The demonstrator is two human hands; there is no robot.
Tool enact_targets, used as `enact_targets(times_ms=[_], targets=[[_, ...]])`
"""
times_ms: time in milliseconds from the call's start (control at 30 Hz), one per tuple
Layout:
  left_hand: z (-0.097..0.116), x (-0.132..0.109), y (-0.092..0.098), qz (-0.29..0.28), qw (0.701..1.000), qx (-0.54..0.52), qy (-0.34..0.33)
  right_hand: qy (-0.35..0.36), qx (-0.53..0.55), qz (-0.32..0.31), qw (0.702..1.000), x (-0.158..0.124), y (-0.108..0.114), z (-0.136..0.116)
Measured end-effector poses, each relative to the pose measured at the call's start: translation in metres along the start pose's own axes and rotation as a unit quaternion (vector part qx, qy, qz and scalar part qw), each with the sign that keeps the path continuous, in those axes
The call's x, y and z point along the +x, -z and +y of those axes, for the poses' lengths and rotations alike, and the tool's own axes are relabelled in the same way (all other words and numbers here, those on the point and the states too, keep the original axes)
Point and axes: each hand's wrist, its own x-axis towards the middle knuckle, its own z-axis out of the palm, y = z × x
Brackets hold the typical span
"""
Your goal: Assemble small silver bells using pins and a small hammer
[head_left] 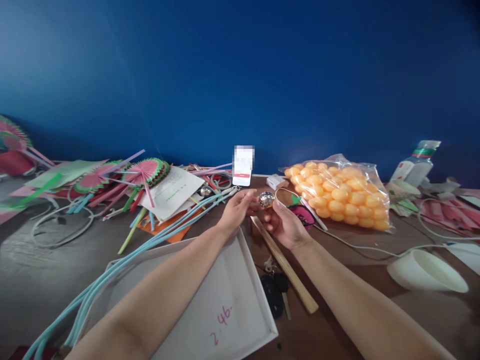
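One small shiny ball sits just above the middle of the frame, pinched between two hands. The left hand closes its fingertips on the ball's left side, and the right hand grips it from the right and below. Under the right hand lies one wooden stick, running toward the lower right; one black key fob lies beside it. One white tray fills the lower centre beneath the left forearm. To the right sits one clear bag of orange balls — too many to count. One white bowl is at the right edge, one phone stands behind the hands, and two pink-and-green paper fans lie at centre left.
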Motion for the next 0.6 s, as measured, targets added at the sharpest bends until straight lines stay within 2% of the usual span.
enact_targets(times_ms=[133,200,333,467,600], targets=[[-0.0044,-0.0008,0.0016,-0.047,0.995,0.006,-0.090,-0.044,0.062,-0.021,0.997,0.0015,0.0021,0.0011],[-0.0057,-0.0015,0.0021,-0.062,0.992,0.021,-0.111,-0.056,0.074,-0.021,0.995,0.0027,0.0033,0.0021],[-0.0037,-0.0033,0.0012,-0.084,0.990,0.041,-0.104,-0.064,0.063,-0.019,0.996,0.0038,0.0037,0.0027],[-0.0005,-0.0040,-0.0004,-0.103,0.992,0.005,-0.073,-0.047,0.029,-0.008,0.998,0.0017,0.0018,0.0002],[0.0011,-0.0034,-0.0005,-0.100,0.992,-0.028,-0.073,-0.024,-0.043,0.005,0.999,-0.0036,-0.0040,-0.0035]])
